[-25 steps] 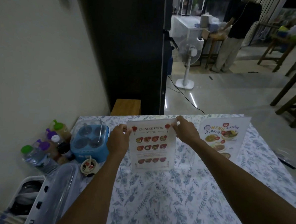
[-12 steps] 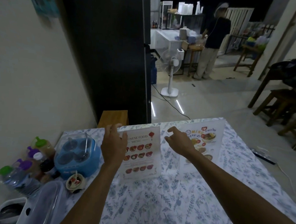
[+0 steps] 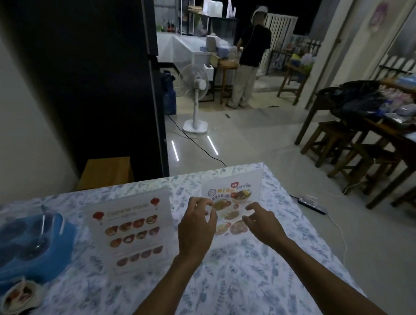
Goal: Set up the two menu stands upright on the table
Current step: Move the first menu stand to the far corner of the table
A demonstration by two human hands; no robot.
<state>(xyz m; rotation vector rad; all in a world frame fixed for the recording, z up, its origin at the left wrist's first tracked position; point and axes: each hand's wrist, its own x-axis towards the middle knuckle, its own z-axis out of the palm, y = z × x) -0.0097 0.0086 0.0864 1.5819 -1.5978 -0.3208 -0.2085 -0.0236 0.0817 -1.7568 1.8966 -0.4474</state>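
**Head view: both hands close in on the second menu stand**

Head camera shows the clear acrylic stand with the Chinese food menu (image 3: 130, 228) upright on the table's blue-and-white floral cloth (image 3: 243, 281), left of centre and untouched. The clear acrylic stand with the colourful Thai menu (image 3: 234, 195) stands further back and to the right, near the far table edge. The left hand (image 3: 196, 227) and right hand (image 3: 261, 225) hover in front of it with fingers spread and curled, holding nothing; whether any fingertip touches the sheet I cannot tell.

The step looks like a final squaring-up of this second stand. To do it well, take the two side edges lightly, one hand each, and turn or slide it with the base flat on the cloth, since a push high up could tip it backward off the near edge. Keep it clear of the first stand and the blurred blue plastic container (image 3: 26, 243) at left.
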